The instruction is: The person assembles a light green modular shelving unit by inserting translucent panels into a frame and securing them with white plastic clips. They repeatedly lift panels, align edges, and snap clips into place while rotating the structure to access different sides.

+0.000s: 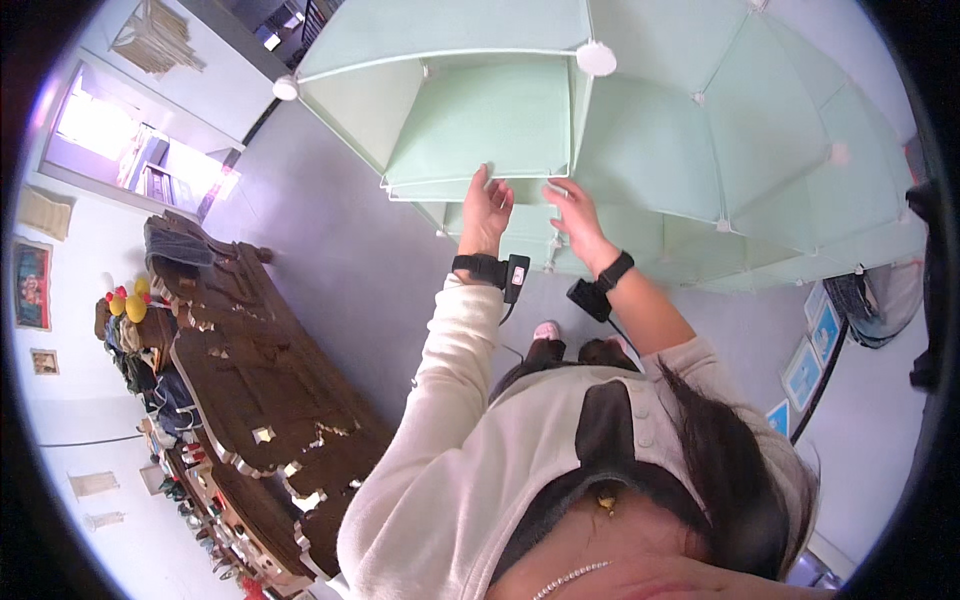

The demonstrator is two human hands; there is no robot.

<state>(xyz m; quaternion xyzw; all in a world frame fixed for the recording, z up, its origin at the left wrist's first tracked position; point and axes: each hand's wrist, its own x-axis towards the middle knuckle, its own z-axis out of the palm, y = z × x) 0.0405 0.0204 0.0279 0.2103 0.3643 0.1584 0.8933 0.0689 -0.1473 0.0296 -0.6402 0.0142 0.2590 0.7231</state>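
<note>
A pale green storage panel (480, 115) with a thin white frame lies inside an open compartment of a large pale green cube rack (640, 140). My left hand (486, 212) is at the panel's near edge, with its fingers curled and one fingertip over that edge; it appears to grip it. My right hand (578, 218) is just to the right, by the compartment's near right corner. Its fingers are bent and apart, and I see nothing held in them. Round white connectors (597, 58) join the rack's corners.
To the left stands a carved dark wooden bench (270, 400) with clothes at its far end. Grey floor (330, 270) lies between bench and rack. At the right, blue-and-white framed sheets (803, 372) lean by the wall near a bag (885, 305). My shoes (546, 331) are below my hands.
</note>
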